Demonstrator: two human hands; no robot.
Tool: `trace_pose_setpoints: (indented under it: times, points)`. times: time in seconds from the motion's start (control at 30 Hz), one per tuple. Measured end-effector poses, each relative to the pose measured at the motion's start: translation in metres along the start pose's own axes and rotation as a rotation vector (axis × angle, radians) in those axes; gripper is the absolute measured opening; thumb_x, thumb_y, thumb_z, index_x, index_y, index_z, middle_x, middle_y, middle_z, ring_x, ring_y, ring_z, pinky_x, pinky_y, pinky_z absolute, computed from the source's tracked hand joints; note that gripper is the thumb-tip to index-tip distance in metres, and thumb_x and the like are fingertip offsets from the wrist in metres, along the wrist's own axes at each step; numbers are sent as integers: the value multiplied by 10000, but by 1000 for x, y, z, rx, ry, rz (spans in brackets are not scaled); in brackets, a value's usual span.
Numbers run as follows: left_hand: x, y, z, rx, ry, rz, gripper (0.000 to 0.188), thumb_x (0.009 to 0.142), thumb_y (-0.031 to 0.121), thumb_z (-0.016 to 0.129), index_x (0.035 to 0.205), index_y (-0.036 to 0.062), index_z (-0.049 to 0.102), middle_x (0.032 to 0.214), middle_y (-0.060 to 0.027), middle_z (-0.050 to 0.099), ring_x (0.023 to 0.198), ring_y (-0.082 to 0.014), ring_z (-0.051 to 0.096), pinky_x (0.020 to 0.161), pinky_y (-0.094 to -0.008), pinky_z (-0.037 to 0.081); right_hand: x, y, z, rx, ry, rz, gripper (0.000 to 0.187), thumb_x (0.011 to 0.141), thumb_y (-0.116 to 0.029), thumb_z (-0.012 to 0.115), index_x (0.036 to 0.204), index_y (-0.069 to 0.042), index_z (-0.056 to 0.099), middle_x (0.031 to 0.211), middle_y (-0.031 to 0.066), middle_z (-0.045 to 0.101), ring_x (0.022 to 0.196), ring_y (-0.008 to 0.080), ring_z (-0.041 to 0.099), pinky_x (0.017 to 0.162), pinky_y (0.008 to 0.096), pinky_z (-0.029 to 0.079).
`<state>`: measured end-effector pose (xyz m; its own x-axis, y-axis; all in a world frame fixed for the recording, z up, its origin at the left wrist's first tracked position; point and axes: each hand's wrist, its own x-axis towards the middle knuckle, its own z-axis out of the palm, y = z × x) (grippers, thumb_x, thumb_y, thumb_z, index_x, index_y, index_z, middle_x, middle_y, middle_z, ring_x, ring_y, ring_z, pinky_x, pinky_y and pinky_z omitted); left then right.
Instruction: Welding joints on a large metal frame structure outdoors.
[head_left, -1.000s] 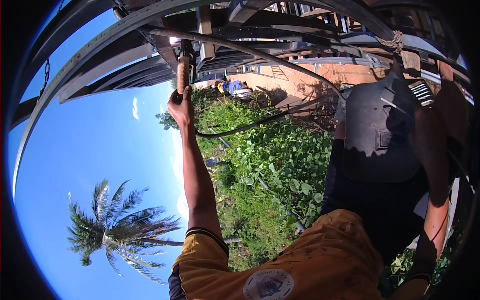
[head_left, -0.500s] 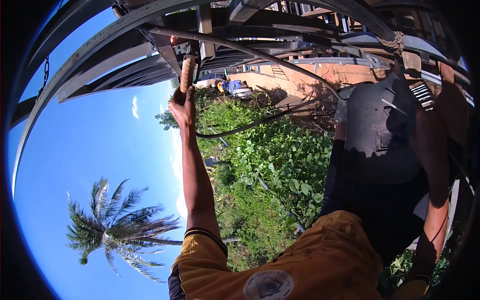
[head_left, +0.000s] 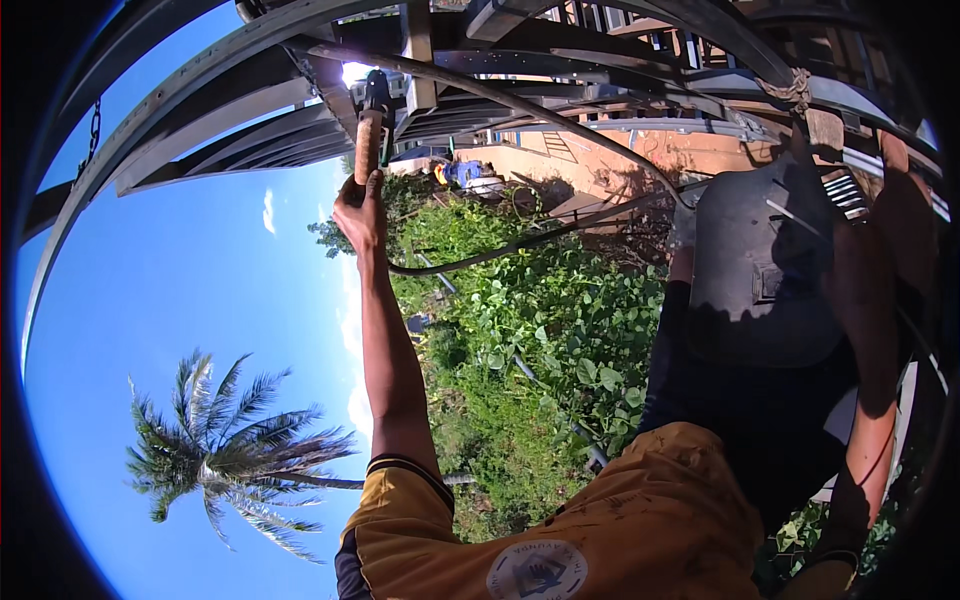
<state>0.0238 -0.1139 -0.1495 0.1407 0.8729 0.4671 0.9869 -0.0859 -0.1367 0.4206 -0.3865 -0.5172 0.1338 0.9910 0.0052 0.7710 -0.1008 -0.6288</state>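
Note:
My left hand point(head_left: 360, 215), arm stretched out, is closed around the brown grip of a welding electrode holder point(head_left: 368, 145). The holder's dark jaws reach up to the metal frame point(head_left: 330, 105), where a bright white welding arc point(head_left: 355, 73) glows. The welding rod itself is lost in glare and shadow. In deep shade on the right, my right hand point(head_left: 858, 270) rests at the edge of a dark welding shield point(head_left: 755, 330) with a small window. A thin pale rod point(head_left: 795, 216) runs across the shield into that hand; its fingers show only dimly.
A black cable point(head_left: 520, 243) loops from the holder past green plants point(head_left: 570, 340). A long curved bar point(head_left: 540, 110) crosses below dark beams. Rope point(head_left: 790, 88) ties metal parts at upper right. A person in blue point(head_left: 465, 174) is farther off. A palm point(head_left: 220, 450) stands against the sky.
The small orange glow at the metal has become a bright white arc with a few sparks. My left hand and the holder have shifted slightly left. The right hand stays in place.

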Motion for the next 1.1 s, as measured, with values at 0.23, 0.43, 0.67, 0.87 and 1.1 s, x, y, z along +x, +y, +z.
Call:
trace_pose_setpoints:
  times: [0.23, 0.43, 0.67, 0.87, 1.1]
  points:
    - [0, 3, -2, 17, -9, -34, 468, 754, 353, 726, 991, -45, 659, 740, -79, 645, 679, -138, 551, 664, -300, 445, -5, 4, 6, -6, 111, -91, 392, 680, 16, 616, 1062, 3, 533, 942, 179, 546, 896, 338, 542, 795, 413, 439]
    - [0, 2, 0, -43, -17, -23, 481, 758, 348, 724, 1005, -57, 649, 729, -72, 637, 675, -137, 545, 657, -296, 442, -2, -1, -2, 9, 106, -98, 366, 678, 22, 615, 1036, 6, 542, 921, 176, 545, 876, 332, 542, 776, 413, 440]
    - [1, 5, 0, -129, -22, 113, 489, 768, 338, 717, 1011, -79, 634, 717, -64, 626, 664, -127, 530, 638, -287, 434, 0, -2, -2, 7, 154, -123, 283, 678, 51, 594, 950, 0, 535, 874, 165, 533, 813, 322, 537, 722, 403, 444]
    - [12, -9, -2, -66, -13, 36, 461, 770, 340, 713, 981, -64, 648, 685, -47, 601, 627, -113, 503, 596, -280, 417, 1, -4, -2, 24, 71, -61, 293, 681, 45, 600, 964, 0, 538, 876, 168, 534, 827, 327, 539, 733, 406, 445]
    - [9, -9, 0, -35, 18, 11, 444, 770, 348, 712, 950, -54, 658, 649, -32, 575, 588, -111, 478, 554, -282, 394, -8, 14, 20, -4, 50, -65, 465, 655, -15, 638, 1102, 29, 518, 992, 204, 541, 937, 361, 534, 844, 424, 433]
